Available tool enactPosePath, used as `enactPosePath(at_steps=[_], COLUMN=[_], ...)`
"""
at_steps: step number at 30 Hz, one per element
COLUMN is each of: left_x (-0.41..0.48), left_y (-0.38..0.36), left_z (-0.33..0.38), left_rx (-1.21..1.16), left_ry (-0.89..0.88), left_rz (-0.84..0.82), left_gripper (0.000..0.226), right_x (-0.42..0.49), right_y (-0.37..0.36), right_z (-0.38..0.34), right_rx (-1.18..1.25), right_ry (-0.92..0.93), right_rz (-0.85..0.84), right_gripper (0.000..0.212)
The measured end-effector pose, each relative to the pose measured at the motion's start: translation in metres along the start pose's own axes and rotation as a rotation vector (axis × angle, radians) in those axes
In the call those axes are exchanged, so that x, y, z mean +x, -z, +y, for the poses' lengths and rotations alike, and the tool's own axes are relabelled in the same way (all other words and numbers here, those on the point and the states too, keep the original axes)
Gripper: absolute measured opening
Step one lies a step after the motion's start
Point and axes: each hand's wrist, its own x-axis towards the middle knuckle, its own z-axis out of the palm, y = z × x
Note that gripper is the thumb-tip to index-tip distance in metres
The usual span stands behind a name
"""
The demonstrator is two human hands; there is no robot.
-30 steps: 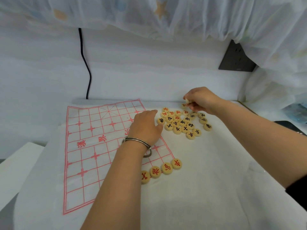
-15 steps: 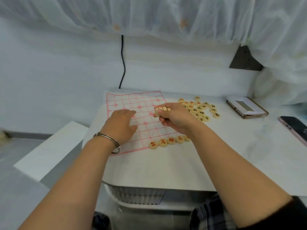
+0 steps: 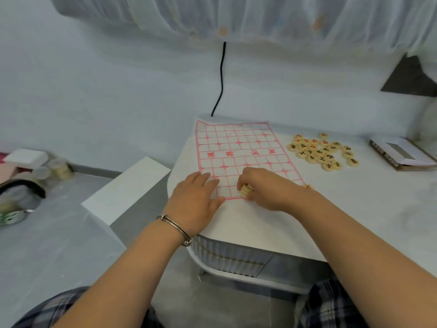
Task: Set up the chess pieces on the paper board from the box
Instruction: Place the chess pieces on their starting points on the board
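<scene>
Stacked pieces (image 3: pixel 246 190): a few pale discs, which I log as gripped in the curled fingers of the right hand (image 3: pixel 266 189). The knuckles are up and the forearm runs in from 5 o'clock. The stack sits at the hand's 9 o'clock side, at the near edge of the paper board (image 3: pixel 238 150).
Single piece (image 3: pixel 308 186): peeks out at the hand's 3 o'clock, by the board's near right corner.
Left hand (image 3: pixel 196 197): released, flat, palm down, fingers on the board's near left corner, at 9 o'clock of the stack. Bracelet (image 3: pixel 176 227) at the wrist.
Loose pieces (image 3: pixel 322 152): heap on the counter (image 3: pixel 366 197), 2 o'clock from the right hand, well apart.
Box (image 3: pixel 402 155): at 3 o'clock of the heap.
Change I note since half a second back: the right hand has dropped from mid-board to the near edge, hiding most of the row there. The left hand has stayed put.
</scene>
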Motion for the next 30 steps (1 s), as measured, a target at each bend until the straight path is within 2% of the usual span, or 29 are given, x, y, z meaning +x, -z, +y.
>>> enactPosePath(at_steps=[4, 6, 8, 9, 11, 13, 14, 16, 18, 19, 21, 23, 26, 30], left_x=[0.002, 0.004, 0.005, 0.005, 0.005, 0.005, 0.005, 0.005, 0.005, 0.005, 0.004, 0.002, 0.002, 0.000], left_y=[0.000, 0.001, 0.000, 0.000, -0.001, -0.001, 0.000, 0.001, 0.002, 0.002, 0.002, 0.001, 0.001, 0.001], left_z=[-0.002, -0.002, 0.000, 0.002, 0.007, 0.011, 0.012, 0.012, 0.008, 0.005, -0.001, -0.008, -0.015, -0.022], left_rx=[0.018, 0.037, 0.043, 0.045, 0.052, 0.063, 0.073, 0.105, 0.144, 0.156, 0.166, 0.175, 0.178, 0.192], left_ry=[-0.030, -0.047, -0.073, -0.089, -0.120, -0.143, -0.149, -0.145, -0.124, -0.110, -0.079, -0.060, -0.040, -0.025], left_rz=[-0.019, -0.023, -0.036, -0.046, -0.068, -0.079, -0.081, -0.088, -0.108, -0.124, -0.153, -0.168, -0.179, -0.189], left_gripper=[0.055, 0.055, 0.056, 0.056, 0.056, 0.057, 0.057, 0.059, 0.061, 0.062, 0.065, 0.067, 0.069, 0.069], right_x=[0.003, 0.001, -0.001, -0.003, -0.002, 0.000, 0.002, 0.003, 0.005, 0.005, 0.005, 0.006, 0.009, 0.015], right_y=[0.000, 0.007, 0.015, 0.019, 0.023, 0.022, 0.021, 0.019, 0.018, 0.018, 0.015, 0.008, -0.003, -0.009], right_z=[0.002, 0.007, 0.016, 0.021, 0.031, 0.038, 0.039, 0.040, 0.036, 0.030, 0.017, 0.002, -0.013, -0.018], right_rx=[-0.011, 0.114, 0.418, 0.652, 1.205, 1.723, 1.888, 1.976, 1.742, 1.468, 0.757, 0.308, 0.058, -0.045], right_ry=[0.002, -0.020, -0.094, -0.133, -0.174, -0.218, -0.262, -0.310, -0.282, -0.250, -0.171, -0.034, 0.060, 0.049], right_rz=[-0.017, 0.064, 0.225, 0.283, 0.289, 0.225, 0.196, 0.160, 0.180, 0.204, 0.254, 0.230, 0.074, 0.010], right_gripper=[0.026, 0.027, 0.025, 0.023, 0.023, 0.028, 0.030, 0.032, 0.029, 0.027, 0.025, 0.032, 0.033, 0.032])
